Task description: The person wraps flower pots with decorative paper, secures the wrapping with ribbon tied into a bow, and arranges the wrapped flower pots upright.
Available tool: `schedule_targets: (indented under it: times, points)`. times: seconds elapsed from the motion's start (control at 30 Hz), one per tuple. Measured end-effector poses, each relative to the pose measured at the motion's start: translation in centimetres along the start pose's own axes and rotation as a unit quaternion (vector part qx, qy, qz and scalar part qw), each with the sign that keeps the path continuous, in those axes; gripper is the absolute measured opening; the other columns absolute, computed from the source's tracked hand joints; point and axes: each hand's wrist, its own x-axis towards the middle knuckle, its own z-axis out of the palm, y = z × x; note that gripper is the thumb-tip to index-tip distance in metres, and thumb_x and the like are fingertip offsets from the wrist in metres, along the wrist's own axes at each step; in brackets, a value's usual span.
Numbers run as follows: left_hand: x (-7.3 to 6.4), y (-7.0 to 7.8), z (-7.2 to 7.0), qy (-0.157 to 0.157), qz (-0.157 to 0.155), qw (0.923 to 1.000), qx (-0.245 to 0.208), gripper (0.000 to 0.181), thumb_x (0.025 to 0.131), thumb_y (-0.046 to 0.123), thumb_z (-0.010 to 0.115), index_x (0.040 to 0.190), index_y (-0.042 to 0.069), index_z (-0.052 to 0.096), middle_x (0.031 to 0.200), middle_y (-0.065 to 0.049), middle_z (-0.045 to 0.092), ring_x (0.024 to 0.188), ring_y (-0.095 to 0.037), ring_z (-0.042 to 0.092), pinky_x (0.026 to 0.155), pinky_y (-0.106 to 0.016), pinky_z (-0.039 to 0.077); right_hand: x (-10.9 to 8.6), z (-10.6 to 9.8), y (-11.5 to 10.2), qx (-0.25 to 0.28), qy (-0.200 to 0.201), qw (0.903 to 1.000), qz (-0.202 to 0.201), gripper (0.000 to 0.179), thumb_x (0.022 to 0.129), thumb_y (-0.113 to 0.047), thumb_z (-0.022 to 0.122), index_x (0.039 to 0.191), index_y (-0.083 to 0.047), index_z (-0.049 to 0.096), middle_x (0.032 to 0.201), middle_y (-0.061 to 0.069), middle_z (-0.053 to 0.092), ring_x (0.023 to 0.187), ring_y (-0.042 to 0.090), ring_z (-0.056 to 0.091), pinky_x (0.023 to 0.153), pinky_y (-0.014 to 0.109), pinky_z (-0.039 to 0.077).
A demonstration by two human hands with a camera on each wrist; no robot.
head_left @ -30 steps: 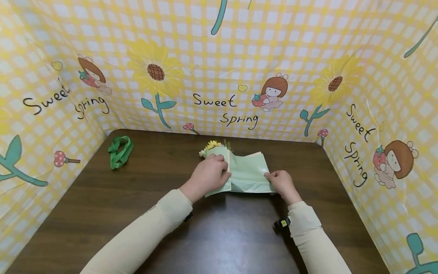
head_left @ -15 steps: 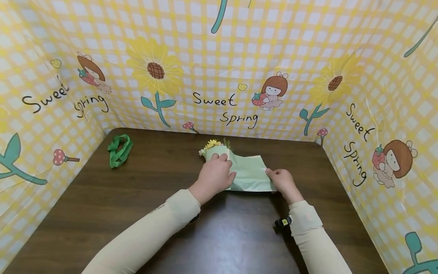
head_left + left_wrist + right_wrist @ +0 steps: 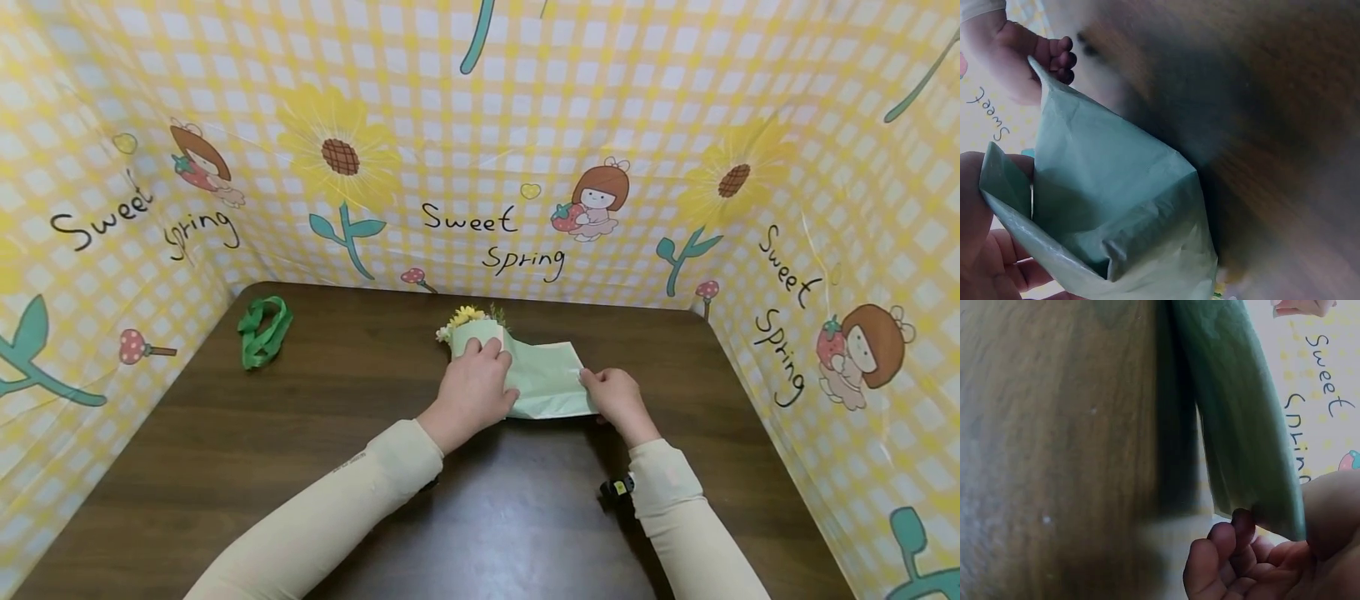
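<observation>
A small bouquet of yellow and white flowers [image 3: 463, 317] pokes out of the far left end of pale green wrapping paper [image 3: 551, 379]. My left hand [image 3: 475, 385] holds the paper near the blooms, its fingers bent over the folded layer. In the left wrist view, the paper [image 3: 1110, 150] gapes as a loose fold beside the thumb. My right hand [image 3: 615, 400] pinches the paper's right end between thumb and fingers. The right wrist view shows that paper end [image 3: 1247, 425] running down into the fingers [image 3: 1219, 540]. The stems are hidden inside the paper.
A green ribbon [image 3: 264, 332] lies looped at the back left of the dark wooden table [image 3: 495, 517]. A yellow checked cloth [image 3: 420, 167] with printed flowers hangs around the back and sides.
My left hand has moved slightly right over the paper, covering the fold's edge, and its fingers have spread a little. The right hand keeps its pinch, almost unmoved.
</observation>
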Motion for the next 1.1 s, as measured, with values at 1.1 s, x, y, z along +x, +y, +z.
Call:
schedule_targets:
  times: [1.1]
  points:
    - [0.7, 0.6, 0.0, 0.061, -0.028, 0.9977, 0.010, 0.031, 0.100, 0.037, 0.062, 0.084, 0.014, 0.075, 0.090, -0.006, 0.062, 0.086, -0.030, 0.058, 0.055, -0.039, 0.055, -1.1, -1.2, -4.7, -0.051, 0.084, 0.9890, -0.111, 0.032, 0.106, -0.030, 0.057, 0.097, -0.001, 0.068, 0.090, 0.014, 0.068, 0.075, 0.026, 0.059, 0.069, 0.036, 0.046]
